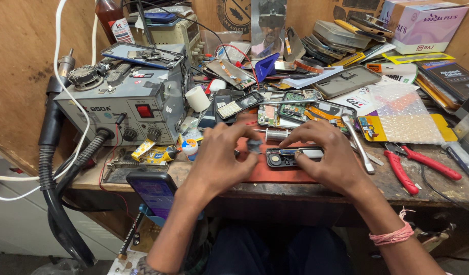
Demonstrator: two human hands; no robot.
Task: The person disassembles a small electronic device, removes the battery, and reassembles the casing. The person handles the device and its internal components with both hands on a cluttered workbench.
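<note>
this is a small repair workshop for mobile phones. the wooden surface (pixel 438 188) is worn and very crowded. on the left stands a grey hot-air rework station (pixel 125 109) with knobs, a red switch and a thick black hose (pixel 56 203). many opened phones and bare green circuit boards (pixel 288 104) lie in a heap in the middle, with loose phone screens and back covers (pixel 346 81) behind them. red-handled pliers (pixel 405 170) lie at the right, near a sheet of bubble wrap (pixel 402 114). a red work mat (pixel 280 173) sits at the front edge. cardboard boxes (pixel 423 25) of parts stand against plain brown board walls (pixel 20 66).
</note>
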